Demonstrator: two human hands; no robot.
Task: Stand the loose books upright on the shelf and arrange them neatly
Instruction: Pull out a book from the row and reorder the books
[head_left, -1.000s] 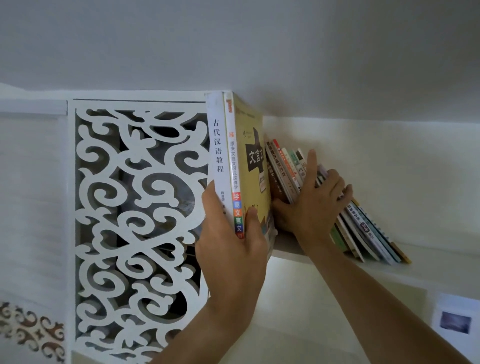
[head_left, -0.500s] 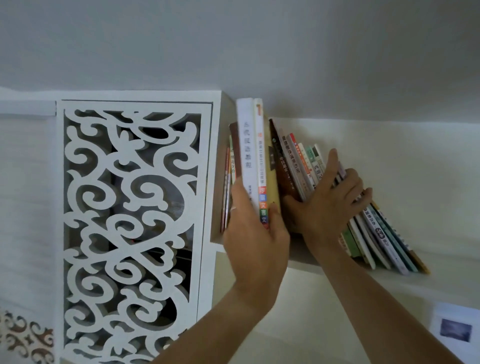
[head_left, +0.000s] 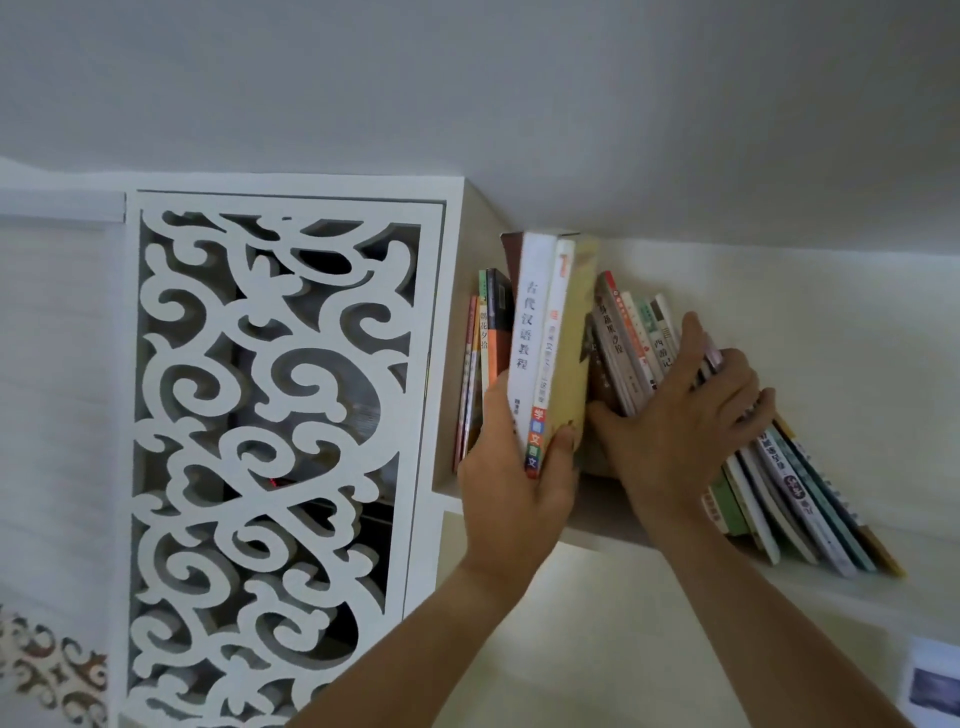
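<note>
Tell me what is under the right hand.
The right hand presses on a row of leaning books; their spines show above and below it. The hand covers their middles. The bare shelf shows beneath the wrist.

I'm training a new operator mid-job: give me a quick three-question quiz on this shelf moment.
1. True or false: the left hand grips two tall books by their lower spines.
2. The leaning books under the right hand tilt which way at the top? A) towards the lattice panel B) away from it
3. Fill in: the right hand's fingers lie ___ across the leaning books.

Key: 1 true; 2 A; 3 spread.
</note>
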